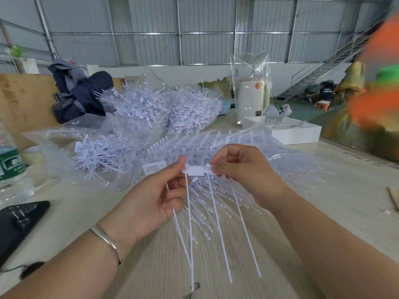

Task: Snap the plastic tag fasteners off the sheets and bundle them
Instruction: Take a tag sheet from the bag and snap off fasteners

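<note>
Both hands hold a short strip of white plastic tag fasteners [195, 170] above the table. My left hand [160, 198] pinches its left end between thumb and forefinger. My right hand [241, 169] pinches the right end. Long thin tails [218, 223] hang down from the strip toward me. Under my hands lies a sheet of joined fasteners [207, 143] on clear plastic. A heap of loose fasteners [97, 156] lies to the left, and a larger pile in bags [164, 108] sits behind.
A water bottle [9, 165] and a black phone [19, 221] are at the left. Dark clothing [79, 93] lies at the back left. A white cylinder [250, 102] and white box [295, 132] stand at the back right. The wooden table [356, 169] extends to the right.
</note>
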The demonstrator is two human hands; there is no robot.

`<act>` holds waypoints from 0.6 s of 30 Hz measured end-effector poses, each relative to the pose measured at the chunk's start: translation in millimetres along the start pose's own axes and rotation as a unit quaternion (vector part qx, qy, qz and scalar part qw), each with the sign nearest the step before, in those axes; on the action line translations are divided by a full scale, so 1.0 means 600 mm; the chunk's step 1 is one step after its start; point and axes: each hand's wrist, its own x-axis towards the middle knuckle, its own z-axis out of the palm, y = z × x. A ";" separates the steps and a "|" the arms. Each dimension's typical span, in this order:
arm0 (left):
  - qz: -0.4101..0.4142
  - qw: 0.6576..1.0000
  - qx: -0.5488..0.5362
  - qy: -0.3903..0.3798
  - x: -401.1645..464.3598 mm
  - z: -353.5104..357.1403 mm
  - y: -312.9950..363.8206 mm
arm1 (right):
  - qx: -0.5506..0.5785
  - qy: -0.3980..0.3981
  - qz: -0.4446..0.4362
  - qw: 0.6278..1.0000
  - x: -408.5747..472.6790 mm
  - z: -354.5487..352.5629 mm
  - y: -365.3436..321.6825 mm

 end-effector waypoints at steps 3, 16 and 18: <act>0.025 0.995 0.095 0.013 -0.004 0.000 -0.003 | -0.002 -0.018 -0.013 1.000 -0.001 -0.003 -0.002; 0.066 0.997 0.045 -0.007 -0.004 -0.008 0.003 | 0.002 -0.021 0.052 0.998 0.001 -0.011 0.003; 0.049 0.997 0.030 -0.042 -0.005 -0.011 0.003 | 0.026 -0.046 0.061 0.997 0.000 -0.009 0.001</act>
